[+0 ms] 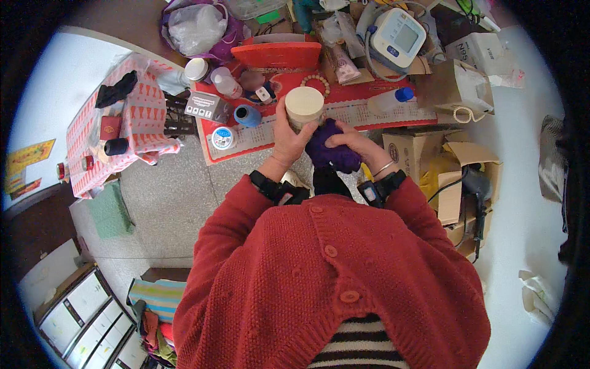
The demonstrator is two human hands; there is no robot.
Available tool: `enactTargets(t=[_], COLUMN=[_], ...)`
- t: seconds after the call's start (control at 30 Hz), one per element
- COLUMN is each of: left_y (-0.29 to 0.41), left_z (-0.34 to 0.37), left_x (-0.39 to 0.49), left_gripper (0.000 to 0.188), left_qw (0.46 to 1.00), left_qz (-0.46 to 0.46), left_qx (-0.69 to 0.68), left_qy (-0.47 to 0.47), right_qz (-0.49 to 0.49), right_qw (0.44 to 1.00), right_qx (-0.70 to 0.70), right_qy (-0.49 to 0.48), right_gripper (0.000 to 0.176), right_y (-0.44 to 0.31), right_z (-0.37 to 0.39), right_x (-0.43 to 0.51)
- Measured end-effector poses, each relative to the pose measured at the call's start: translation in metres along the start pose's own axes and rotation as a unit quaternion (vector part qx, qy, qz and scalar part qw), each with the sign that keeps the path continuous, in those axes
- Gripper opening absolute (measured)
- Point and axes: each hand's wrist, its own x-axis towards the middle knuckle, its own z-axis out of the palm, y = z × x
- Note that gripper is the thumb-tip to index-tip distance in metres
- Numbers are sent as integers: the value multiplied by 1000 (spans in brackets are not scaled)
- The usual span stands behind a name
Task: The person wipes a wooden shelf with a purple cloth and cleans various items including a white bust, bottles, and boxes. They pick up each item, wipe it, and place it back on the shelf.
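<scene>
A jar with a cream-coloured lid [304, 102] is gripped around its side by my left hand [291, 136]. Bunched in my right hand [355, 143] is a dark purple cloth [326, 145], which touches or lies close against the jar's lower side. Both hands are held in front of my body, near the front edge of a red-bordered calendar mat [359, 117]. Most of the jar's body is hidden by the fingers and the cloth. To the left of my left hand stand a blue bottle [248, 115] and a small white tub with a blue-printed lid [224, 138].
A bottle with a blue cap [392, 100] lies on the mat at the right. Behind are a red box [276, 55], a bead bracelet [315, 83] and a blood pressure monitor [397, 39]. Below right, an open carton [474, 157] holds a hair dryer [477, 184].
</scene>
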Motion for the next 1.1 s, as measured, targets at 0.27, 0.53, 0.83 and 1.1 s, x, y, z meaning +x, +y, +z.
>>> enactTargets(t=[0.27, 0.53, 0.83, 1.1], left_y=[-13, -26, -13, 3], left_z=[-3, -7, -18, -57], left_x=[9, 13, 6, -49], left_gripper=[85, 79, 80, 81], left_qw=[994, 998, 997, 978], left_qz=[-65, -43, 15, -38], left_qx=[-89, -44, 52, 199], left_qy=[9, 27, 63, 44], right_qz=[-22, -64, -137, -254], right_qw=[982, 945, 919, 747], right_qx=[-177, -314, -275, -538], right_qy=[60, 59, 249, 297], right_gripper=[49, 50, 56, 66], right_y=[-12, -30, -13, -8], right_z=[-8, -2, -38, -23], right_x=[30, 37, -11, 25])
